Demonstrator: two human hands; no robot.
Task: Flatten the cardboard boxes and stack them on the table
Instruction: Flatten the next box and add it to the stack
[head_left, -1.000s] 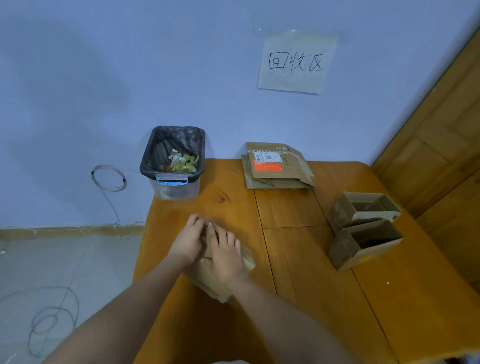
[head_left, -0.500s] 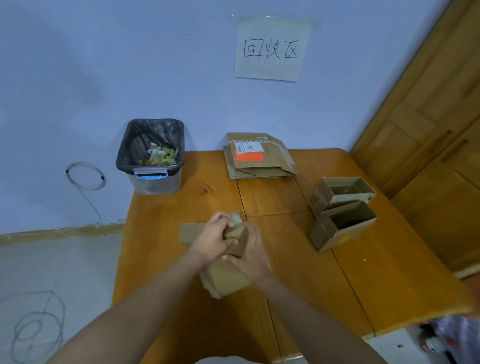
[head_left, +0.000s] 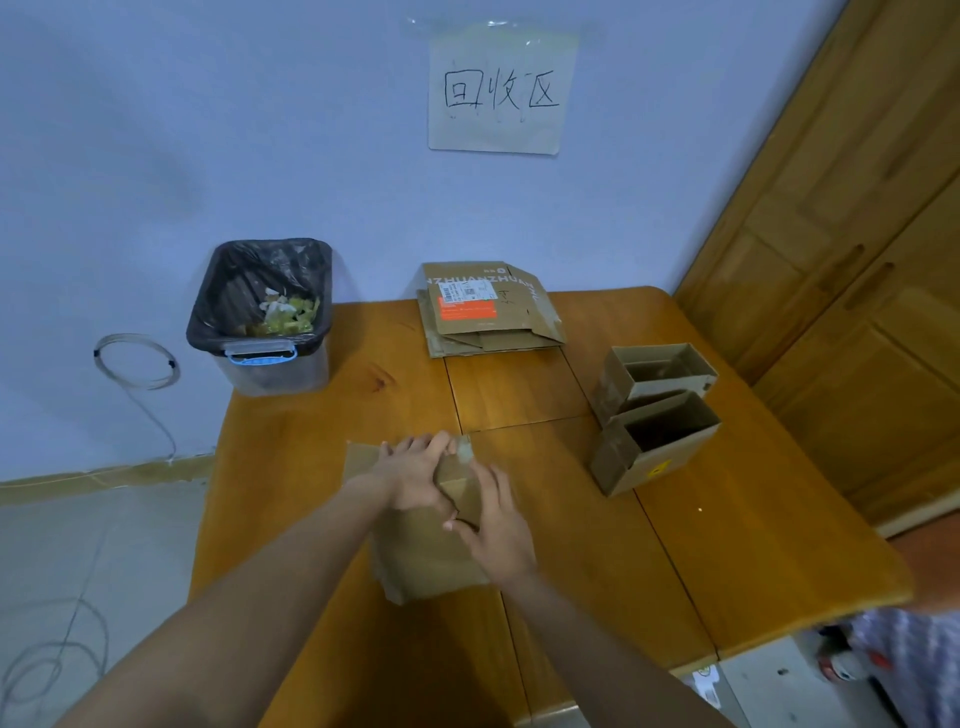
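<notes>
A brown cardboard box (head_left: 426, 561), partly collapsed, lies on the wooden table (head_left: 727, 561) near its front left. My left hand (head_left: 413, 480) lies over the box's far end, with thumb and fingers closed on a folded flap. Beside it, my right hand (head_left: 496, 527) presses the cardboard with straight, spread fingers. A stack of flattened boxes (head_left: 488, 312) with an orange label rests at the table's back edge by the wall. Two open, upright boxes (head_left: 652, 371) (head_left: 657, 449) stand side by side at the right.
A clear bin (head_left: 265, 322) lined with a black bag holds scraps at the back left corner. A handwritten paper sign (head_left: 501, 88) hangs on the wall. A wooden cabinet (head_left: 857, 260) stands to the right. A coiled cable (head_left: 135, 361) hangs left of the table.
A second ago both hands pressed flat on the box. Since then the left hand has taken hold of a flap, and the view has shifted left and back.
</notes>
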